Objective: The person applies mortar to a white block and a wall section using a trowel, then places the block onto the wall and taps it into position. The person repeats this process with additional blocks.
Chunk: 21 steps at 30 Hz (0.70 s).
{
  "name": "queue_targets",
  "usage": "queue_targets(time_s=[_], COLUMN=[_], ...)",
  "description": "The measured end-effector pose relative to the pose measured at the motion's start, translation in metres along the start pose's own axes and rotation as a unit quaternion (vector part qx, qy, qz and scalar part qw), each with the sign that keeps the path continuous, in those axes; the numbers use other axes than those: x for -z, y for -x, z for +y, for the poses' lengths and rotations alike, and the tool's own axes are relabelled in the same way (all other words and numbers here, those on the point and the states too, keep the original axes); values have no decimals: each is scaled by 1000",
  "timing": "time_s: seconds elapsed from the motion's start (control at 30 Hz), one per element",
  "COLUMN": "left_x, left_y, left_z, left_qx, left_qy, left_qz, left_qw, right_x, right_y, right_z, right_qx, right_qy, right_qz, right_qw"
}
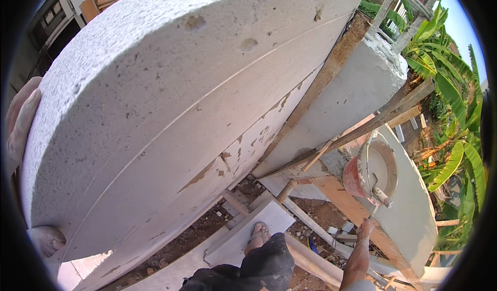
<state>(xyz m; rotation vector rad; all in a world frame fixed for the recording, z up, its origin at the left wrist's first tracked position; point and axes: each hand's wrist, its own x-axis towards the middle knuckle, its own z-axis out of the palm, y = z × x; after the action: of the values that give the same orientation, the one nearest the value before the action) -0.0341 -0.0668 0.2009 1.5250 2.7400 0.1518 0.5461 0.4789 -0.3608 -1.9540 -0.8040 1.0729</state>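
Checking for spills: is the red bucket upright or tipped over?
Tipped. The red bucket lies on its side on a plank, its round mouth facing the camera, grey inside. Whether anything wet remains inside, I cannot tell.

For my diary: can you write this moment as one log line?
left hand: grips white block edge | right hand: by red bucket, grip unclear

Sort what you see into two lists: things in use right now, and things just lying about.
In use:
- white block, gripped at its left edge by left hand
- trowel in right hand
- red bucket

Lying about:
- timber props
- white board underfoot
- banana plants
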Motion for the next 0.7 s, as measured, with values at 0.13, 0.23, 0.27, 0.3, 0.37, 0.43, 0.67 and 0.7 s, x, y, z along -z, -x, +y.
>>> queue_targets(time_s=[0.13,0.23,0.27,0.3,0.37,0.43,0.67,0.7], left_x=[5,9,11,11,12,12,15,13], left_y=[2,-6,-8,-10,-12,-14,-8,-7], left_z=[6,6,5,4,1,-2,-5,-7], left_qx=[48,15,-3,-17,-36,-51,-66,-74], left_qy=[-41,-11,4,18,40,61,90,86], left_qz=[-5,-14,-15,-17,-18,-17,-8,12], left_qw=[998,1000,1000,1000,998,997,994,994], right_x=[47,104,116,132,156,152,61,54], right_y=[87,153,161,166,180,201,339,357], right_z=[17,36,30,17,-13,-48,-224,-262], right_qx=[10,81,47,8,-40,44,331,331], right_qy=[-119,-53,-51,-38,-16,-57,-18,16], right_qz=[38,35,41,55,82,97,42,-49], right_qw=[992,995,997,998,996,993,943,942])
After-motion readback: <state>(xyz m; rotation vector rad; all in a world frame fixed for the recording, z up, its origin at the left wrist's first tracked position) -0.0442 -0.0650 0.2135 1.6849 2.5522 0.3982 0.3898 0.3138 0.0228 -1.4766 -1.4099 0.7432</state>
